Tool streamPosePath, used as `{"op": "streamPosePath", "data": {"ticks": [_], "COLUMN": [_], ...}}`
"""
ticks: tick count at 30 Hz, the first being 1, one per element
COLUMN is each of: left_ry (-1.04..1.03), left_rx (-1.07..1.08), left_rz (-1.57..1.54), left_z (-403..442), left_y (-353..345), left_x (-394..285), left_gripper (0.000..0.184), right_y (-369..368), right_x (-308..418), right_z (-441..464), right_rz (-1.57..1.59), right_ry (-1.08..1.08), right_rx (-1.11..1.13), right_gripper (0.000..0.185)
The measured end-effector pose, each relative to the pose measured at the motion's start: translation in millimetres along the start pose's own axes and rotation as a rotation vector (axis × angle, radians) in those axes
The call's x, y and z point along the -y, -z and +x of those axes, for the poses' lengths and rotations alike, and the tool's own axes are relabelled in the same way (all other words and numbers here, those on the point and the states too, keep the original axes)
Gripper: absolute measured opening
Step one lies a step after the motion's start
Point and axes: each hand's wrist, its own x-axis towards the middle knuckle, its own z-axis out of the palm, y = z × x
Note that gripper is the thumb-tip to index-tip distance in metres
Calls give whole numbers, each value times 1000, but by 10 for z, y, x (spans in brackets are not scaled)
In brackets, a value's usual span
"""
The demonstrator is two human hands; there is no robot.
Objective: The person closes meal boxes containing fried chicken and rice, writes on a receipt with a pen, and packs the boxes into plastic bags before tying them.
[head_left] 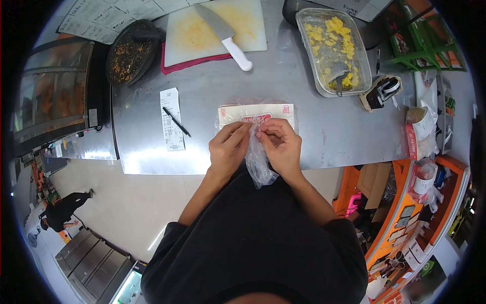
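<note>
A white box with red print (233, 111) lies inside a clear plastic bag on the metal table. The gathered neck of the clear bag (259, 164) hangs over the table's front edge, between my hands. My left hand (229, 147) has its fingers closed on the bag at the left of the neck. Facing it, my right hand (280, 147) pinches the bag with thumb and forefinger. Both hands meet just in front of the box and hide part of its red lettering.
A knife (228, 43) rests on a cutting board (182, 30) at the back. A receipt (173, 119) with a pen lies left, below a dark bowl (129, 58). Back right are a plastic tray of yellow food (329, 50) and a tape dispenser (380, 92). A person (63, 210) is far left.
</note>
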Motion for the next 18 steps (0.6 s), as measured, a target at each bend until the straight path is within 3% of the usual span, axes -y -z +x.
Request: {"op": "streamPosePath", "data": {"ticks": [18], "left_ry": [-71], "left_rx": [52], "left_rz": [16], "left_z": [3], "left_y": [9], "left_x": [17], "left_gripper": [27], "right_y": [31], "right_x": [-54], "right_z": [-29], "right_rz": [-142], "right_ry": [86], "right_rx": [40], "right_gripper": [20]}}
